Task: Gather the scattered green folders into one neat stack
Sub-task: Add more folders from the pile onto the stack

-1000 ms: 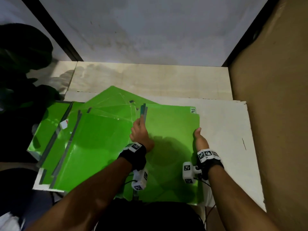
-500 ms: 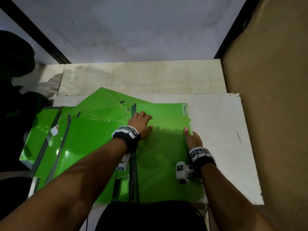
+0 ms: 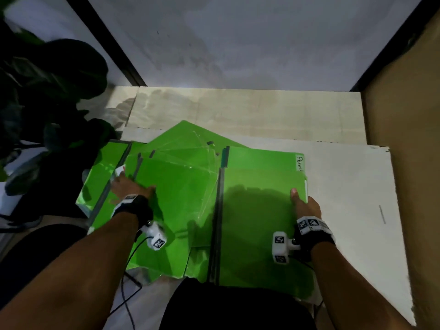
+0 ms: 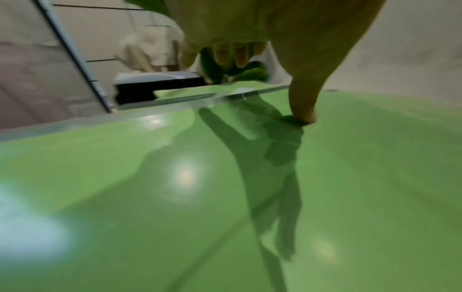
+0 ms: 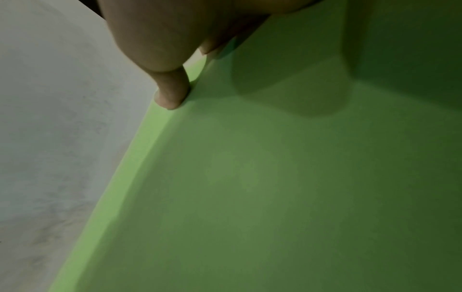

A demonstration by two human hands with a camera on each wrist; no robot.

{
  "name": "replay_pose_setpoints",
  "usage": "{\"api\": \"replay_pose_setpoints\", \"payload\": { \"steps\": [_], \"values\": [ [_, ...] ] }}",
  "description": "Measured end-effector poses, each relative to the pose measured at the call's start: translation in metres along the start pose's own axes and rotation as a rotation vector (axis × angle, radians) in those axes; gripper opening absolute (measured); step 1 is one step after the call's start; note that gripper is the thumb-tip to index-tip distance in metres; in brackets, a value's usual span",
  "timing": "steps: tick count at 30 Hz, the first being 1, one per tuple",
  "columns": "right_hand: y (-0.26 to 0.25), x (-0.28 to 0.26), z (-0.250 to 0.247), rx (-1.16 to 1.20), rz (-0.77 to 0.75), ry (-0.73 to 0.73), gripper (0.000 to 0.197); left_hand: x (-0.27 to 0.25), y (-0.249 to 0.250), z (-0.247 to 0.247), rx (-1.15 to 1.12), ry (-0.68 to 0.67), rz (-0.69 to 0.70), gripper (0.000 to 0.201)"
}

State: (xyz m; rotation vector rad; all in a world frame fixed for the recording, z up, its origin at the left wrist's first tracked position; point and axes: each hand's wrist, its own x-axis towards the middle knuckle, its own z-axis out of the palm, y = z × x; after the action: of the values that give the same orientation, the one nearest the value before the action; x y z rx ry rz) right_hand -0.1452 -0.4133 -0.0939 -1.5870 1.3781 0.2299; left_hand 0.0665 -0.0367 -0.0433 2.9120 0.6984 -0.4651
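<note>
1. The gathering step looks to be in hand: the stack [image 3: 259, 225] of squared folders is lying at centre right of the head view, on the white board [image 3: 352, 186], and the fanned folders [image 3: 171, 186] are still spreading at angles across the centre left of the frame

2. The right hand [image 3: 303, 207] is resting at the stack's right edge, thumb lying flat on the top cover, the other fingers hidden below the edge; in the right wrist view one fingertip [image 5: 172, 98] is pressing against that edge, so the hand seems to be steadying rather than lifting, and whether it is truly pinching I cannot tell

3. The left hand [image 3: 132, 189] is reaching to the far left of the fan, near a folder with a small white and red label [image 3: 120, 171]; in the left wrist view its thumb [image 4: 302, 110] is pressing down on a glossy cover while the fingers are curling past the far edge, apparently hooking it

4. The next move is probably calling for the left hand to drag or lift that loose folder towards the right, over the dark spine [image 3: 217, 210] of the stack, keeping it flat

5. The glossy covers are likely slipping on each other, so neighbours may be shifting along with it
</note>
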Motion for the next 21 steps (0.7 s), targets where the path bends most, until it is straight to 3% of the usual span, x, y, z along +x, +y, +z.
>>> {"api": "replay_pose_setpoints", "payload": {
  "steps": [3, 5, 11, 15, 21],
  "values": [
    [-0.001, 0.004, -0.002, -0.062, -0.013, -0.001, 0.059, 0.006, -0.048, 0.011, 0.034, -0.178, -0.138, 0.126],
    [-0.001, 0.004, -0.001, -0.079, -0.004, 0.005, 0.061, 0.008, -0.067, 0.019, -0.011, -0.254, -0.137, 0.120],
    [-0.004, 0.004, 0.001, -0.137, -0.015, 0.024, 0.059, -0.005, -0.083, 0.020, 0.052, -0.140, 0.021, 0.100],
    [-0.008, 0.002, -0.002, -0.170, -0.011, 0.007, 0.057, -0.008, -0.086, 0.017, 0.086, -0.142, 0.032, 0.106],
    [-0.010, 0.002, -0.005, -0.227, 0.007, -0.019, 0.061, -0.016, -0.086, 0.023, -0.017, -0.039, 0.148, 0.093]
  ]
}}
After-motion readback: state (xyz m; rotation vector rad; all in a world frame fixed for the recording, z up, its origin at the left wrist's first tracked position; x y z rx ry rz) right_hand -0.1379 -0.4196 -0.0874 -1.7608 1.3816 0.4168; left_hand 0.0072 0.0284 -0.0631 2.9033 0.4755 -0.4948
